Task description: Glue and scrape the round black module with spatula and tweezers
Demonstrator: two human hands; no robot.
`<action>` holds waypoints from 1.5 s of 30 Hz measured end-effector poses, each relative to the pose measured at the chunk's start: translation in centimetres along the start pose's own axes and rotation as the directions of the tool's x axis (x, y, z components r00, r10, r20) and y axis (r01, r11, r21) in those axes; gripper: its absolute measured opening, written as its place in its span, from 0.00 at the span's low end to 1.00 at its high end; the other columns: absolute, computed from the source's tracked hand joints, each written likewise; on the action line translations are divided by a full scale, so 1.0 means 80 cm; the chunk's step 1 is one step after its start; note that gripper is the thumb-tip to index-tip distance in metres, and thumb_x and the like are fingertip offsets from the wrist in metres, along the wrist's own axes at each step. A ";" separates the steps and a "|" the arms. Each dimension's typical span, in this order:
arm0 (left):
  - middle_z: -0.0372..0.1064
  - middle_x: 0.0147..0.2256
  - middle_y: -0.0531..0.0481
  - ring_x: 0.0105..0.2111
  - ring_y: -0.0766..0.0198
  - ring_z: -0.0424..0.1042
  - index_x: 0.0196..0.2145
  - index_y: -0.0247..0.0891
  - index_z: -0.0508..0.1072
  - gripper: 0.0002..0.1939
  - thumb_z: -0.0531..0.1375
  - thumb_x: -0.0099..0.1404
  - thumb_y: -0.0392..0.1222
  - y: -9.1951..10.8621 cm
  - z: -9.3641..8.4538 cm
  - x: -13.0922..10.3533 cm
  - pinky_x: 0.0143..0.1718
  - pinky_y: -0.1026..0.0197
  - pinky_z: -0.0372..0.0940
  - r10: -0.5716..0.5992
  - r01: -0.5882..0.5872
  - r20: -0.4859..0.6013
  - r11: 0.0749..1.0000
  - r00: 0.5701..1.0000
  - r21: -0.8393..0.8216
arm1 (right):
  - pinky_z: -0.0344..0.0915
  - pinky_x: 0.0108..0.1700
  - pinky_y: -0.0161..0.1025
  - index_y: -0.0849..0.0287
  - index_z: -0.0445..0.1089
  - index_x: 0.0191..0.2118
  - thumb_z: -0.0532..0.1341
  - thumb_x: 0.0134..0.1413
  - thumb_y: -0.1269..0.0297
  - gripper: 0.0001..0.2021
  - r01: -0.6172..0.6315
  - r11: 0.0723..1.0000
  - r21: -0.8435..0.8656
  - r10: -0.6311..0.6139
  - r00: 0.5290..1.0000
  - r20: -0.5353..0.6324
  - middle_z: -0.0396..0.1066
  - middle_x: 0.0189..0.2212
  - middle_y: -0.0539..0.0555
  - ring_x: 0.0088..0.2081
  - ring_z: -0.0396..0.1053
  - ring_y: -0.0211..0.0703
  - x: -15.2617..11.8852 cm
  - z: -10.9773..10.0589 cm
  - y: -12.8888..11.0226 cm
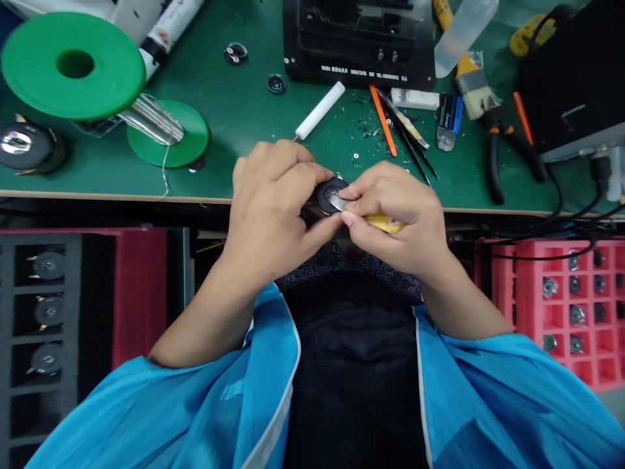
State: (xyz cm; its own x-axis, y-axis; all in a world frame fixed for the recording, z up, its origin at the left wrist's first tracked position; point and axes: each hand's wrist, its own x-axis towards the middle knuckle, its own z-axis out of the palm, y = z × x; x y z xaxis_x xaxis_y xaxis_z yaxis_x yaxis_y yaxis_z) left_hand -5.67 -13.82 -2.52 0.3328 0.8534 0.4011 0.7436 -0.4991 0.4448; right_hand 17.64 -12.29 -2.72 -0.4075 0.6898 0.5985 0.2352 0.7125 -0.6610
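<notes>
My left hand [280, 202] is closed on a small round black part [324, 194], with thumb and fingers at its rim, just over the table's front edge. In my right hand [398, 212] is a yellow-handled knife [383, 223], pinched close to its short metal blade. The blade lies against the top face of the round part, near its middle. My palm and fingers hide most of the handle. Beyond my hands, a white stick [320, 111] with a thin metal tip rests on the green table [234, 130].
Left stands a green solder spool [168, 140]. Tweezers [407, 137], an orange stick [383, 120], a brush [476, 88] and pliers [493, 153] lie right, near black scraps. A black fixture [359, 45] sits behind. Pink foam trays [561, 260] hold round parts below right.
</notes>
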 end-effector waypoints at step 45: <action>0.83 0.60 0.39 0.59 0.36 0.80 0.61 0.45 0.82 0.18 0.63 0.86 0.57 0.002 -0.005 0.001 0.60 0.29 0.71 -0.052 0.051 0.089 0.999 0.995 0.015 | 0.88 0.54 0.50 0.51 0.79 0.43 0.70 0.73 0.73 0.08 0.024 1.000 -0.016 -0.024 1.000 0.014 0.88 0.49 0.55 0.53 0.89 0.49 -0.003 -0.003 0.004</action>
State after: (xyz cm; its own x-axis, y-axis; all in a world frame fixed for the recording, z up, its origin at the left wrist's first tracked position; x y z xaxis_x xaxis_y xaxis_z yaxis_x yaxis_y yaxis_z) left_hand -5.78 -13.88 -2.11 0.3437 0.8884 0.3043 0.7685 -0.4523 0.4526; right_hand 18.02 -12.19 -2.91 -0.4249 0.6708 0.6078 0.2394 0.7309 -0.6392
